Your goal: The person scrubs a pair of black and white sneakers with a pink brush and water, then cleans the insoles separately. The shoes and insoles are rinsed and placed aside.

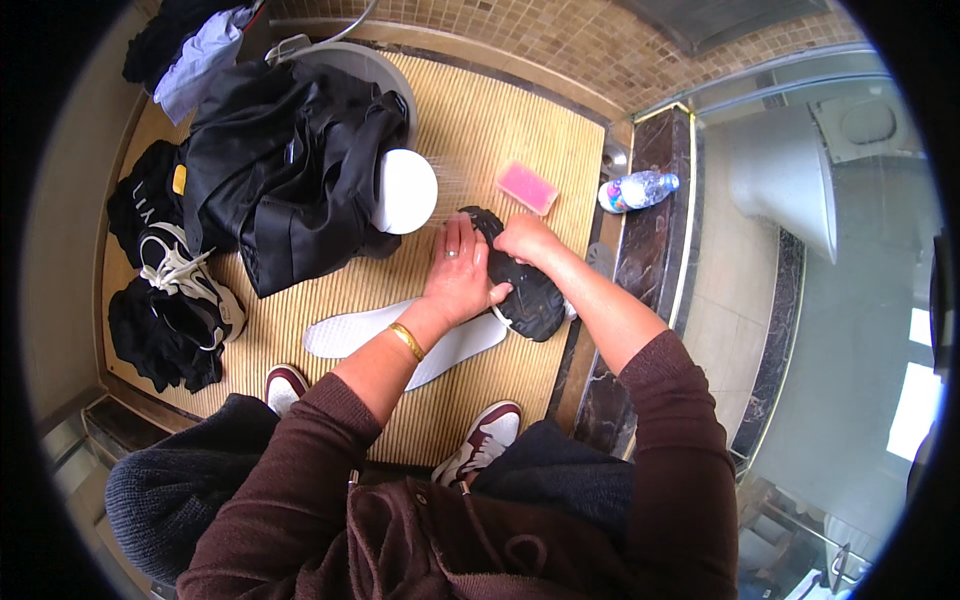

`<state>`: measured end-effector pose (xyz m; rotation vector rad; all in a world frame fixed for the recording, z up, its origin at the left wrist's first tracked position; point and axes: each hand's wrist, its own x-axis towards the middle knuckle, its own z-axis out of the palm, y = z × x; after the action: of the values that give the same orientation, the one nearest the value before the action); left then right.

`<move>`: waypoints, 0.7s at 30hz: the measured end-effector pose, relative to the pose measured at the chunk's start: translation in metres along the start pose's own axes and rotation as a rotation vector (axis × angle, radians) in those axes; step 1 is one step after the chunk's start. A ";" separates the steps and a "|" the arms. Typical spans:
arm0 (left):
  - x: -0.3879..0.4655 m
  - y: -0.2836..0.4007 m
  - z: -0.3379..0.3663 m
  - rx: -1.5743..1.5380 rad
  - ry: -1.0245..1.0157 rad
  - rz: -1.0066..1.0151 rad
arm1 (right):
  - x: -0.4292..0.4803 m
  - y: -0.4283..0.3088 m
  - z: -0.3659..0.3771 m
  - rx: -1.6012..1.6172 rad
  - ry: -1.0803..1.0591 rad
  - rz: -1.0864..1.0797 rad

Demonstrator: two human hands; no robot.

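Observation:
A shoe with a black treaded sole (pixel 531 304) lies sole up on the slatted mat. My left hand (pixel 463 274), wet and wearing a ring, grips its left side, with the thumb at the sole's edge. My right hand (pixel 527 238) is curled in a fist over the sole's upper right part; whether it holds something is hidden. To the left, a white shower head (pixel 407 191) sprays water rightward past the shoe's toe. Two white insoles, one on the left (pixel 349 330) and one on the right (pixel 457 351), lie partly under my left forearm.
Black clothing (pixel 292 165) spills over a grey basin (pixel 401 82). A black-and-white sneaker (pixel 191 289) rests at left on dark cloth (pixel 154 345). Beyond my hands lies a pink rectangular block (pixel 527 186). A plastic bottle (pixel 639 191) lies on the dark stone curb (pixel 664 142) beside the glass.

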<state>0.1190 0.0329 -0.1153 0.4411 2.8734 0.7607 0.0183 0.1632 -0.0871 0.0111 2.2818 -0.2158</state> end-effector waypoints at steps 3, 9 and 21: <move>0.000 -0.001 -0.001 0.006 -0.003 0.005 | -0.005 0.000 0.005 -0.068 0.149 -0.107; 0.001 -0.002 -0.002 -0.020 -0.008 0.019 | -0.003 0.014 0.013 -0.477 0.244 -0.483; 0.010 -0.008 -0.029 -0.051 -0.221 0.017 | 0.034 0.050 -0.034 -0.307 0.615 -0.539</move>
<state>0.1020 0.0159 -0.0943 0.5087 2.6434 0.7356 -0.0255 0.2156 -0.0984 -0.8020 2.8643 -0.1469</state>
